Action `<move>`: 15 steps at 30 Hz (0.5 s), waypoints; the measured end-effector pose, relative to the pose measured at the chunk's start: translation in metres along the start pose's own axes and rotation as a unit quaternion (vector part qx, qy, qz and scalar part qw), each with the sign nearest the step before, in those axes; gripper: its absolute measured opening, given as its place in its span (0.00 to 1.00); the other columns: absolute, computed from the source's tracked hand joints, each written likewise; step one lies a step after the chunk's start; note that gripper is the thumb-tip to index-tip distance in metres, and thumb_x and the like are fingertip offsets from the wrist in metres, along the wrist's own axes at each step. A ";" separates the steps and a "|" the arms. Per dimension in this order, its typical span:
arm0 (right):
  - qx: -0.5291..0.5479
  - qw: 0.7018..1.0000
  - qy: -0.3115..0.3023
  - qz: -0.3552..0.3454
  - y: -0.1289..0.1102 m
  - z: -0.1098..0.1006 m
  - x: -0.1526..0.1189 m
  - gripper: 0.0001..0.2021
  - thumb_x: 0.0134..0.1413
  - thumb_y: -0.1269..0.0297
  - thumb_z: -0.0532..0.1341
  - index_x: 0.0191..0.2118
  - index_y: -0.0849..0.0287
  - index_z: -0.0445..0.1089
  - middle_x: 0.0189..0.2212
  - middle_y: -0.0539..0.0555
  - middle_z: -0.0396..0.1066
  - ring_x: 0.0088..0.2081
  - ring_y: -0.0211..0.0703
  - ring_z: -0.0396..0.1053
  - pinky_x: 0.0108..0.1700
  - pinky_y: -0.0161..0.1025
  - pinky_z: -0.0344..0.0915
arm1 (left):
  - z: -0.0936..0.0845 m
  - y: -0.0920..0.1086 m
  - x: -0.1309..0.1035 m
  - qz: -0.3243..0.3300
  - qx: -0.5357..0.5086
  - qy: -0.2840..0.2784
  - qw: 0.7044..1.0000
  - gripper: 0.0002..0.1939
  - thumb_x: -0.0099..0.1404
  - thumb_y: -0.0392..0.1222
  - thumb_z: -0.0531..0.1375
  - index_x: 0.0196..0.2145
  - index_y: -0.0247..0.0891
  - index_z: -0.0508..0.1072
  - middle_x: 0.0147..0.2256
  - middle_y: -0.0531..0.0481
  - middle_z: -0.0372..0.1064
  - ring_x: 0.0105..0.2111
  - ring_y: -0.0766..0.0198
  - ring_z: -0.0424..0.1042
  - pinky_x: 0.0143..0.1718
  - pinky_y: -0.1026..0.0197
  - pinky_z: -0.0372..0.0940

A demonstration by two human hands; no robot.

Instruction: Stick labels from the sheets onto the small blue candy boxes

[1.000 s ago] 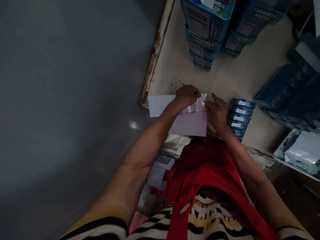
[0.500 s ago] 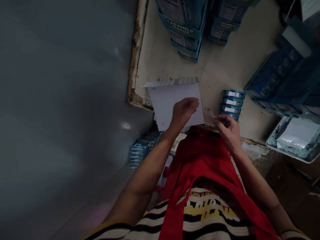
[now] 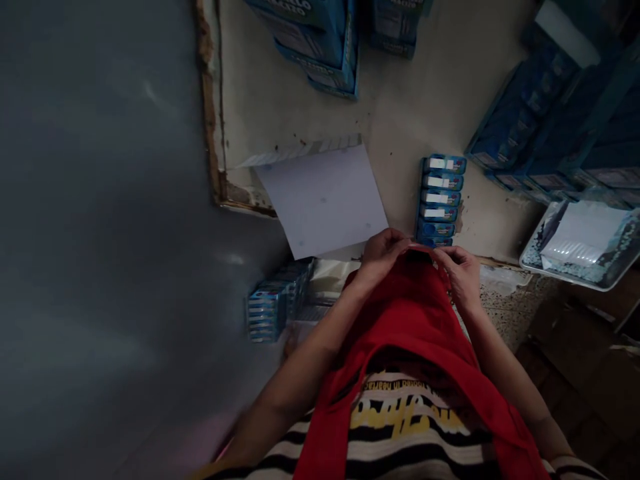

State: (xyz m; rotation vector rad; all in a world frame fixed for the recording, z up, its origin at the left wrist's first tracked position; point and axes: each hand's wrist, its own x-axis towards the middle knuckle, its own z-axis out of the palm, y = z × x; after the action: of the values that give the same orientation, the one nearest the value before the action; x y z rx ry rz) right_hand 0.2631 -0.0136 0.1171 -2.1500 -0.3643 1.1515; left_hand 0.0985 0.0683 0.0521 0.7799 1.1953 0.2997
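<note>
My left hand [image 3: 384, 255] and my right hand [image 3: 459, 270] are close together in front of the red apron [image 3: 400, 300], fingers pinched. Between their fingertips runs a thin clear strip [image 3: 420, 247], hard to make out against the red cloth. Just beyond my left hand a white sheet of card [image 3: 325, 200] lies on the table, its far edge folded up and printed. Beyond my right hand stands a row of small blue packs [image 3: 439, 199], several with white labels on top.
Stacks of blue boxes marked CARAMELO MACIZO [image 3: 320, 47] stand at the far side. More blue boxes [image 3: 530, 127] are on the right, above a tray [image 3: 603, 287] with a white packet. A grey surface [image 3: 100, 233] borders the table's chipped left edge [image 3: 207, 120].
My left hand has moved off the white card, toward my body and my right hand. The strip that my right hand held over the table is now between both hands. The view has shifted.
</note>
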 end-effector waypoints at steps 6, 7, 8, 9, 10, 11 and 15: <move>-0.069 0.992 0.080 -0.066 0.008 -0.001 0.015 0.15 0.55 0.50 0.69 0.34 0.58 0.83 0.31 0.54 0.83 0.35 0.47 0.77 0.43 0.43 0.71 | 0.021 0.001 0.007 0.018 0.072 0.076 0.994 0.10 0.65 0.50 0.65 0.34 0.40 0.74 0.32 0.50 0.77 0.33 0.61 0.75 0.36 0.61 0.69; -0.092 0.988 0.094 -0.077 0.009 0.001 0.021 0.15 0.56 0.50 0.68 0.33 0.58 0.83 0.31 0.54 0.83 0.34 0.47 0.77 0.42 0.43 0.71 | 0.023 0.003 0.010 0.027 0.080 0.085 0.993 0.10 0.66 0.49 0.65 0.35 0.40 0.74 0.32 0.50 0.77 0.33 0.61 0.75 0.37 0.61 0.69; -0.115 0.984 0.103 -0.086 0.009 0.003 0.027 0.16 0.57 0.49 0.68 0.33 0.58 0.83 0.30 0.54 0.83 0.33 0.47 0.77 0.41 0.43 0.70 | 0.025 0.005 0.012 0.036 0.089 0.094 0.991 0.09 0.66 0.48 0.64 0.35 0.40 0.74 0.32 0.50 0.76 0.33 0.61 0.75 0.37 0.60 0.69; -0.136 0.980 0.109 -0.095 0.010 0.004 0.033 0.16 0.58 0.49 0.67 0.33 0.58 0.84 0.31 0.55 0.83 0.33 0.48 0.77 0.40 0.43 0.70 | 0.027 0.006 0.015 0.043 0.097 0.101 0.989 0.08 0.66 0.47 0.64 0.35 0.40 0.74 0.32 0.51 0.76 0.33 0.61 0.75 0.38 0.60 0.68; -0.154 0.976 0.112 -0.102 0.010 0.005 0.039 0.16 0.59 0.49 0.67 0.34 0.57 0.84 0.31 0.55 0.83 0.34 0.48 0.78 0.41 0.43 0.69 | 0.029 0.007 0.017 0.045 0.105 0.108 0.988 0.08 0.67 0.47 0.64 0.35 0.40 0.73 0.31 0.51 0.76 0.33 0.61 0.75 0.38 0.60 0.68; -0.170 0.973 0.114 -0.108 0.011 0.006 0.043 0.16 0.59 0.49 0.67 0.35 0.56 0.84 0.32 0.55 0.83 0.35 0.49 0.78 0.41 0.44 0.69 | 0.030 0.007 0.019 0.042 0.114 0.113 0.986 0.07 0.67 0.46 0.64 0.35 0.41 0.73 0.31 0.51 0.76 0.33 0.60 0.75 0.38 0.60 0.68; -0.212 0.964 0.108 -0.121 0.011 0.008 0.052 0.15 0.61 0.51 0.66 0.36 0.55 0.85 0.35 0.56 0.84 0.37 0.52 0.79 0.42 0.45 0.69 | 0.032 0.002 0.022 0.026 0.139 0.122 0.982 0.07 0.68 0.46 0.63 0.35 0.41 0.72 0.33 0.51 0.77 0.36 0.60 0.76 0.40 0.60 0.68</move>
State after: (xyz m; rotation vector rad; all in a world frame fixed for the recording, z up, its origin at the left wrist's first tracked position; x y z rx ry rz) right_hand 0.2856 0.0087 0.0739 -2.4813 -0.8091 0.7384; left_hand 0.1358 0.0706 0.0427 1.0417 1.4686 0.2799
